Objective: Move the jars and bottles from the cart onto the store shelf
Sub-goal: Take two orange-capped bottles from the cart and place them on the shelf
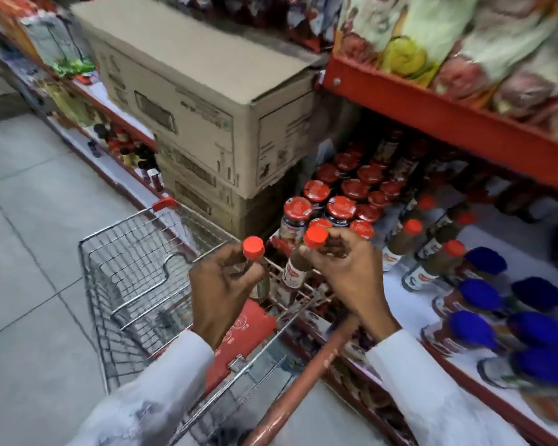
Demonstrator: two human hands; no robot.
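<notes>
Left hand [221, 284] grips red-capped bottle [255, 268] at neck, above cart [126, 252]. Right hand [342, 268] grips second bottle [298, 265] likewise, near shelf [400, 284]. Probably glass: rigid, smooth, breakable; body grip likely steadier than neck.

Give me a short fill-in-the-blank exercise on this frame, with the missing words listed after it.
1. Each hand holds one bottle: the left hand and the right hand both have their grip near a cap coloured ____.
2. The jars at the near right of the store shelf have lids coloured ____.
3. The cardboard boxes are stacked beyond the wire ____.
4. Both sleeves are coloured ____.

Missing words: red; blue; cart; white
</notes>
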